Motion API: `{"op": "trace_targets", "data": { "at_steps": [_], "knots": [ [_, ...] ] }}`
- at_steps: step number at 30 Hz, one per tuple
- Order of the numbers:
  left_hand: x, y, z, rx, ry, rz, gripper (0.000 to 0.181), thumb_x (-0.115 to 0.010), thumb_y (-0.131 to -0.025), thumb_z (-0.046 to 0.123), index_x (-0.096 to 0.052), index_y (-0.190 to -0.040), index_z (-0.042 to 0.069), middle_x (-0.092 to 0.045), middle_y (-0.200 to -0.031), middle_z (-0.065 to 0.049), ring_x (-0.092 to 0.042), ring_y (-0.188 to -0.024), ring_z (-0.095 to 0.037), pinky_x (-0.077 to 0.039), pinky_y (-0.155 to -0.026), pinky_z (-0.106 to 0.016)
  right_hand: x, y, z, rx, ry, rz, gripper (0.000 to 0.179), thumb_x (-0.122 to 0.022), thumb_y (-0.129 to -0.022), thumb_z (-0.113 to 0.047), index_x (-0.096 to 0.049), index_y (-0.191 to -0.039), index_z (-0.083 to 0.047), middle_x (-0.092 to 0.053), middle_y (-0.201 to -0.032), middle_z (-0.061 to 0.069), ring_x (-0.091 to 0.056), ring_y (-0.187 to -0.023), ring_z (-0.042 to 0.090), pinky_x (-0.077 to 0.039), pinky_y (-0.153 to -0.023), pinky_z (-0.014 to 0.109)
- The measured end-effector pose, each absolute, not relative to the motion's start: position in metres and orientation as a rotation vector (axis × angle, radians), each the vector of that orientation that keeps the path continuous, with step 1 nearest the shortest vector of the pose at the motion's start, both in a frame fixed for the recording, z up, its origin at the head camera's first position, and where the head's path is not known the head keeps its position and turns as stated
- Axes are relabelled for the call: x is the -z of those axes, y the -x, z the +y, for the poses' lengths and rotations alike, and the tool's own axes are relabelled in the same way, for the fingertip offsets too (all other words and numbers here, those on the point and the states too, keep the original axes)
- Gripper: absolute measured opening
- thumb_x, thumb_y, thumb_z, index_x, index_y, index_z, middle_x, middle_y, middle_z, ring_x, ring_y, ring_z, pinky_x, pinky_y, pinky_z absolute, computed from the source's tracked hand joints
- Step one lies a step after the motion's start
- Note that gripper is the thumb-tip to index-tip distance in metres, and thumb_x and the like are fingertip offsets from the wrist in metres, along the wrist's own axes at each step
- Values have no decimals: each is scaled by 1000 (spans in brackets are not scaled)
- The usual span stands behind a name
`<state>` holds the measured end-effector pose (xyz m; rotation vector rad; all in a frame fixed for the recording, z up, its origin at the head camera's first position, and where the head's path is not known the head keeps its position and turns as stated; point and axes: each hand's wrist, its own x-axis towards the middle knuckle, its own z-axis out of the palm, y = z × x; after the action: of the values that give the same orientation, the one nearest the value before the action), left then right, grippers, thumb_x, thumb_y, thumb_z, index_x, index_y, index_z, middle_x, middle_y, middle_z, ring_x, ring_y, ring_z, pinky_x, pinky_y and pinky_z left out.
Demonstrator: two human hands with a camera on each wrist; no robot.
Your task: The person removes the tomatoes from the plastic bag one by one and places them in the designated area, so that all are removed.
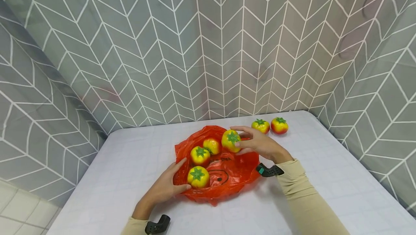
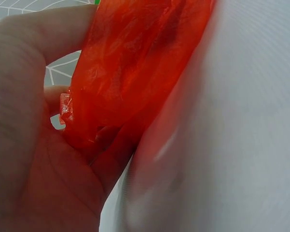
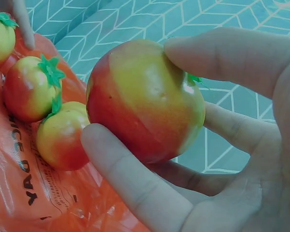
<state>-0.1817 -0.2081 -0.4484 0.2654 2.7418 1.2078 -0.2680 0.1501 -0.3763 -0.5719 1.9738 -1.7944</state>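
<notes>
A red plastic bag lies spread on the table, its mouth facing up. At its left side my left hand holds the rim, the thumb at the near edge and the fingers along the outside; in the left wrist view the red film runs between them. My right hand grips a yellow-red toy tomato with a green leafy top, over the bag's far right part. The right wrist view has that tomato between thumb and fingers. Three more tomatoes sit inside the bag, the nearest one by my left thumb.
Two further toy tomatoes, a left one and a right one, stand near the back right of the white table. A grey curtain with white chevron lines hangs behind and at both sides.
</notes>
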Motion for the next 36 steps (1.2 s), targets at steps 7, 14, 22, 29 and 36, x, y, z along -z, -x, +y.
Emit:
{"op": "trace_targets", "data": {
  "at_steps": [7,14,22,29,36],
  "knots": [
    [449,181,-208,-1192,-246,2750,92,-82,-78,40,-36,-157,28,-33,-159,-11,-31,-144,-37,-28,-110,-69,371,271,163,1845,546,1987,67,-73,-92,-12,-42,-152,-12,-36,-143,27,-64,-107,37,-55,-90,51],
    [448,182,-207,-1215,-300,2750,92,-82,-79,40,-35,-157,26,-33,-159,-14,-30,-145,-39,-23,-112,-69,365,272,177,1906,542,1972,67,-70,-94,-11,-39,-153,-8,-30,-148,31,-62,-112,34,-53,-94,52],
    [448,178,-208,-1201,-277,2756,92,-82,-78,40,-36,-157,27,-32,-159,-15,-29,-145,-41,-24,-110,-71,368,272,184,1984,531,1968,64,-68,-94,-10,-40,-151,-7,-31,-145,30,-59,-113,33,-55,-92,47],
    [450,180,-208,-1204,-288,2755,92,-81,-79,41,-35,-157,27,-32,-160,-14,-30,-145,-39,-26,-111,-69,370,276,188,2008,524,1965,64,-67,-94,-8,-38,-151,-4,-35,-142,30,-61,-110,31,-55,-92,49],
    [448,178,-207,-1206,-293,2760,92,-83,-78,41,-37,-157,26,-34,-158,-15,-32,-144,-41,-27,-110,-70,370,276,196,2055,482,1944,62,-65,-96,-7,-37,-151,-3,-43,-136,24,-64,-107,30,-52,-94,54]
  ]
}}
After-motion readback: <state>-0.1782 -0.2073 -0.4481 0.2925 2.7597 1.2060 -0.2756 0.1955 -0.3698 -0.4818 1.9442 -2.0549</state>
